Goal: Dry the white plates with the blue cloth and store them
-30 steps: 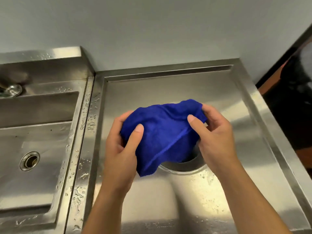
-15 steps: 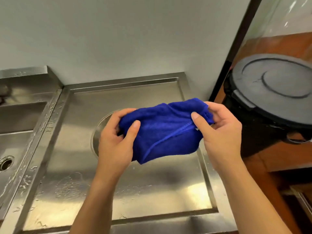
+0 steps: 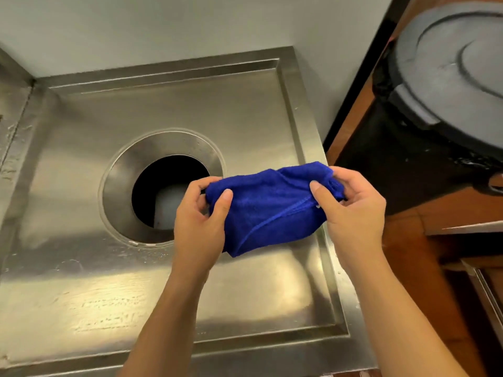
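Observation:
A bunched blue cloth (image 3: pixel 268 208) hangs between both hands above the right side of a steel counter (image 3: pixel 81 281). My left hand (image 3: pixel 200 224) pinches its left end, thumb on top. My right hand (image 3: pixel 353 210) grips its right end. No white plate shows in the head view; whether the cloth wraps anything I cannot tell.
A round opening (image 3: pixel 166 186) in the counter leads down to something pale inside. A grey-lidded black bin (image 3: pixel 449 77) stands to the right on a brown floor. A grey wall runs behind the counter. A metal edge (image 3: pixel 484 289) shows at the lower right.
The view has swung right: the sink basin has left the frame and the bin has come in. Both hands with the cloth have shifted right, uncovering the round opening.

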A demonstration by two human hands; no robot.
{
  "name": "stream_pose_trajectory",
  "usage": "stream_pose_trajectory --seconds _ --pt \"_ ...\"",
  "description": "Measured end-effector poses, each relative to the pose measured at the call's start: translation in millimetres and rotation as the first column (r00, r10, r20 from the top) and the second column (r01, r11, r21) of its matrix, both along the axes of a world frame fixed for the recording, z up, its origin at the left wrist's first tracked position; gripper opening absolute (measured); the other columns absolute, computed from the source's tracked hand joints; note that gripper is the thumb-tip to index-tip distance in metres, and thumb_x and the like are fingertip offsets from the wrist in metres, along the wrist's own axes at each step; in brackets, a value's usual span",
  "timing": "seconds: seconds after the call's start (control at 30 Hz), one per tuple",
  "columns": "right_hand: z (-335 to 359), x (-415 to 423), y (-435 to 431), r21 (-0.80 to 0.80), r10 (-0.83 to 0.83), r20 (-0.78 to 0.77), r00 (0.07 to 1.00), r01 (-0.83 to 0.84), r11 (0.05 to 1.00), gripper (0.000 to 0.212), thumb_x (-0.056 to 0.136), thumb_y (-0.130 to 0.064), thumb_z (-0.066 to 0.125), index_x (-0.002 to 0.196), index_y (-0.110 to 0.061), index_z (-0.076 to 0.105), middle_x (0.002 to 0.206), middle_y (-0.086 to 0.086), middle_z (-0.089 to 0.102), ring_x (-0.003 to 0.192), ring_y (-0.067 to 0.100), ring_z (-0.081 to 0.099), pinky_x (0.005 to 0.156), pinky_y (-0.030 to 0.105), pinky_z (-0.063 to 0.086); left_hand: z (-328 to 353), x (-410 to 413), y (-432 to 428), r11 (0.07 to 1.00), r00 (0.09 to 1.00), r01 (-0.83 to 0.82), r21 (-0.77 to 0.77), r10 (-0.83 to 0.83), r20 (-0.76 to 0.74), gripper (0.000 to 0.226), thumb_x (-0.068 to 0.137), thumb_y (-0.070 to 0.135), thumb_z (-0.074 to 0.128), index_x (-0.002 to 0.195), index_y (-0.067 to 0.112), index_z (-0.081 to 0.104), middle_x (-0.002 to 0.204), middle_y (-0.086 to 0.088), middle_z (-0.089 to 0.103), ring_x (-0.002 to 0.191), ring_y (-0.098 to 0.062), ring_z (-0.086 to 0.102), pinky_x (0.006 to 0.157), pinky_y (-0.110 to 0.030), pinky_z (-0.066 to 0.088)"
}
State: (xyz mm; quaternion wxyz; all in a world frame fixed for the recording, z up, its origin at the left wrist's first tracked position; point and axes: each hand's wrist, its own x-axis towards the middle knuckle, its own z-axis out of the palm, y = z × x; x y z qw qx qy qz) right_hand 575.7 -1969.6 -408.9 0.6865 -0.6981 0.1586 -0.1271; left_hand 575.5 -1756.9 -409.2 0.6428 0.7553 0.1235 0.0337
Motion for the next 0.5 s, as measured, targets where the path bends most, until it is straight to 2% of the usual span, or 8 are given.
stream_pose_trajectory --seconds 0.13,0.23,0.3,0.4,0.43,0.5 --pt "-52.5 9.6 3.1 -0.074 -0.012 -0.098 0.995 0.004 0.997 0.026 0.09 -0.01 0.078 0.104 -0.032 0.072 0.102 -0.004 0.078 0.095 0.015 0.075 0.078 0.034 0.063 -47.3 8.1 -2.1 0.995 0.996 0.007 0.098 0.002 -0.086 0.023 0.104 0.019 0.066 0.111 0.041 0.062 0.117 0.005 0.075 0.113 -0.012 0.071 0.093 -0.036 0.062" --pt "-81.3 11.0 9.4 -0.117 0.004 -0.153 0.988 -0.022 0.993 0.027 0.09 -0.012 0.077 0.107 -0.032 0.07 0.096 -0.023 0.076 0.095 -0.001 0.072 0.073 0.017 0.059 -73.3 13.8 1.5 0.98 0.99 -0.008 0.201 0.036 -0.135 0.024 0.104 0.025 0.066 0.108 0.047 0.059 0.115 0.015 0.072 0.114 -0.007 0.068 0.097 -0.039 0.06" --pt "-93.7 10.7 14.3 -0.162 0.011 -0.193 0.981 -0.042 0.986 0.026 0.091 -0.014 0.076 0.108 -0.032 0.069 0.093 -0.027 0.074 0.096 -0.006 0.069 0.071 0.008 0.054 -87.4 16.9 5.2 0.961 0.985 0.003 0.275 0.043 -0.164 0.02 0.103 0.027 0.066 0.113 0.043 0.06 0.111 0.024 0.069 0.112 0.001 0.065 0.098 -0.037 0.059" --pt "-103.0 9.7 20.1 -0.272 0.011 -0.25 0.968 -0.081 0.959 0.024 0.093 -0.015 0.075 0.109 -0.031 0.068 0.097 -0.023 0.071 0.096 -0.005 0.067 0.072 0.003 0.05 -96.4 14.9 6.8 0.906 0.982 0.049 0.42 0.032 -0.184 0.025 0.101 0.03 0.069 0.123 0.038 0.063 0.106 0.033 0.063 0.102 0.009 0.061 0.092 -0.023 0.054" --pt "-104.3 8.5 20.2 -0.3 0.011 -0.258 0.966 -0.091 0.949 0.024 0.094 -0.015 0.074 0.111 -0.03 0.068 0.098 -0.024 0.069 0.093 -0.005 0.067 0.073 0.002 0.049 -99.3 13.9 9.1 0.883 0.984 0.054 0.466 0.033 -0.175 0.029 0.1 0.03 0.07 0.128 0.035 0.064 0.107 0.031 0.063 0.099 0.005 0.062 0.091 -0.023 0.053" --pt "-99.9 8.6 22.9 -0.393 -0.031 -0.24 0.97 -0.068 0.917 0.025 0.095 -0.015 0.073 0.116 -0.026 0.069 0.099 -0.024 0.067 0.089 -0.01 0.063 0.074 -0.003 0.046 -99.5 15.5 10.5 0.812 0.988 0.038 0.582 0.058 -0.145 0.037 0.099 0.028 0.072 0.135 0.029 0.065 0.116 0.015 0.068 0.106 -0.012 0.065 0.097 -0.037 0.057"
